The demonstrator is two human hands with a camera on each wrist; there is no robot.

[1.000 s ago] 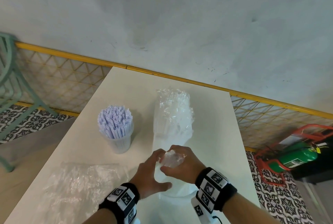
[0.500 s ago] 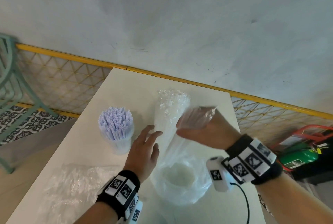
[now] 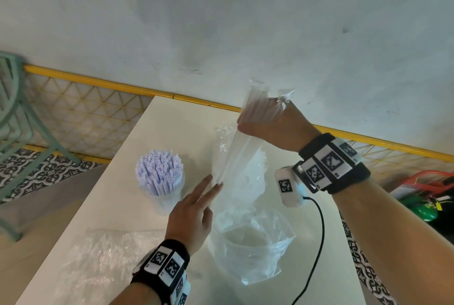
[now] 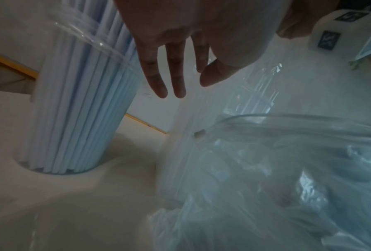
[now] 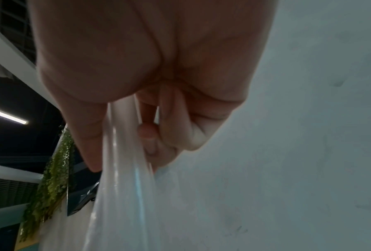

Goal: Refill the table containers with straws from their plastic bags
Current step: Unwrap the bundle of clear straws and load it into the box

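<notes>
My right hand [image 3: 260, 118] grips a bundle of clear straws [image 3: 235, 147] and holds it tilted above the table; in the right wrist view the fingers [image 5: 150, 135] curl round the clear bundle [image 5: 124, 186]. My left hand [image 3: 211, 187] is open, its straight fingertips [image 4: 161, 91] at the bundle's lower end. Below lies the clear plastic bag [image 3: 253, 260], its mouth gaping toward me, with a round clear rim [image 4: 287, 118] showing in it. To the left, a clear container [image 3: 159, 196] stands packed with white straws [image 4: 73, 118].
A flattened, crumpled plastic bag [image 3: 105, 263] lies at the front left of the white table [image 3: 186, 118]. A black cable [image 3: 317, 243] hangs from my right wrist over the table's right side. Behind are a yellow railing [image 3: 98, 81], a green chair [image 3: 14, 118], and a fire extinguisher [image 3: 427, 204].
My right hand has risen up and away from the bag's near end, drawing the straw bundle with it. My left hand let go of the bag, opened and moved forward to the bundle.
</notes>
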